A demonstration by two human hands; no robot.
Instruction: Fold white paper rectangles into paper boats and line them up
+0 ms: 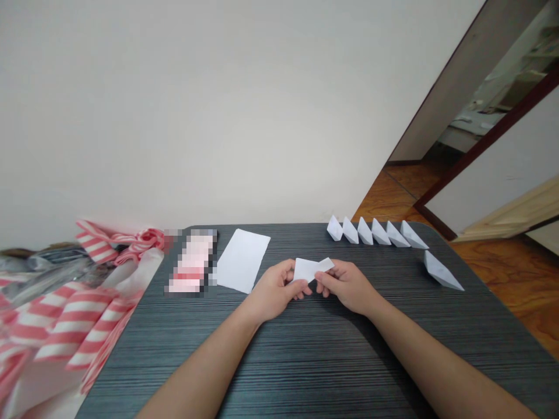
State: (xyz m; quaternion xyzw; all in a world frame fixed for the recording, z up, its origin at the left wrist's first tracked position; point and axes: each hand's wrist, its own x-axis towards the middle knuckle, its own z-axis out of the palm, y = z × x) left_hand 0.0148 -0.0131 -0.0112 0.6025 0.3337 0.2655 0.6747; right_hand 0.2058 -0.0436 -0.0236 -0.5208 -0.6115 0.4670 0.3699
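In the head view, the left hand and the right hand are meeting above the middle of the desk, both held narrow, with their fingertips almost touching. Together they are gripping a small piece of folded white paper between fingers and thumbs. Its long axis is running roughly sideways, rising slightly toward 2 o'clock, and its far edge is showing above the fingers. The left hand is covering the paper's left end, while the right hand is pinching nearer its pointed right end; neither hand is clearly nearer overall.

From the hands, a row of six folded paper boats is standing along the far desk edge at about 1 o'clock. A seventh paper boat is lying apart at about 3 o'clock. A flat white paper sheet is resting at about 10 o'clock, and beside it at about 9 o'clock a pixelated pink item is too blurred to name. A red-and-white striped bag is bunching at about 9 o'clock, past the desk's edge.
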